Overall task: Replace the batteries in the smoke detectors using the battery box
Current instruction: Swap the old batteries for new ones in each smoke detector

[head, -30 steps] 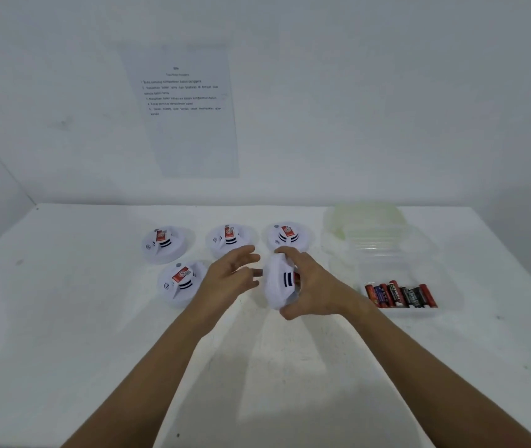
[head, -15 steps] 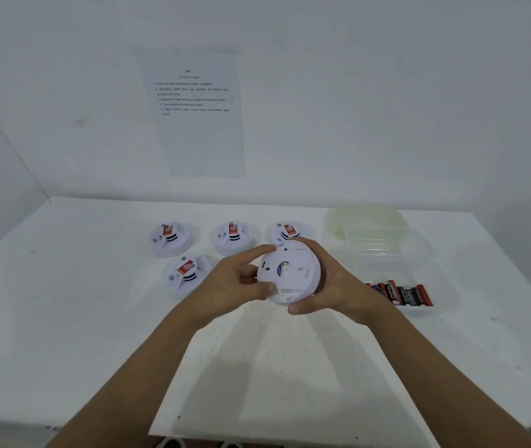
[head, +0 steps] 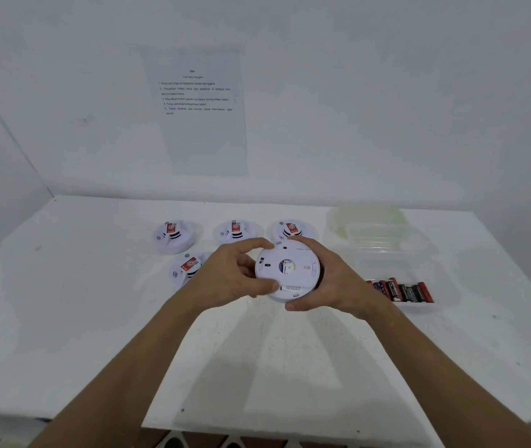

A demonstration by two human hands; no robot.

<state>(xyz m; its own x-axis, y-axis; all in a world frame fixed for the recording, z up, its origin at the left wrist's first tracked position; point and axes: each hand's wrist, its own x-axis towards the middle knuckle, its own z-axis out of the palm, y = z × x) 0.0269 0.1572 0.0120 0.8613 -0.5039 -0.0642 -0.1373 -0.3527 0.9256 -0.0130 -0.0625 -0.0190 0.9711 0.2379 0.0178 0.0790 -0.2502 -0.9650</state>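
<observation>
A round white smoke detector (head: 290, 270) is held above the table with its back side facing me. My left hand (head: 235, 276) grips its left rim, thumb on the lower edge. My right hand (head: 332, 279) curls round its right rim. Several other white detectors with red labels lie face up behind: far left detector (head: 173, 236), middle detector (head: 235, 231), right detector (head: 290, 229), and a nearer detector (head: 186, 270) partly behind my left hand. A clear plastic battery box (head: 396, 253) at the right holds several red and black batteries (head: 400, 289).
The white table (head: 80, 302) ends close to me at its front edge. A pale round lid (head: 367, 218) lies behind the box. An instruction sheet (head: 198, 108) hangs on the white wall.
The detector was turned from edge-on to back side facing me. My left hand, apart from it before, now grips its left rim.
</observation>
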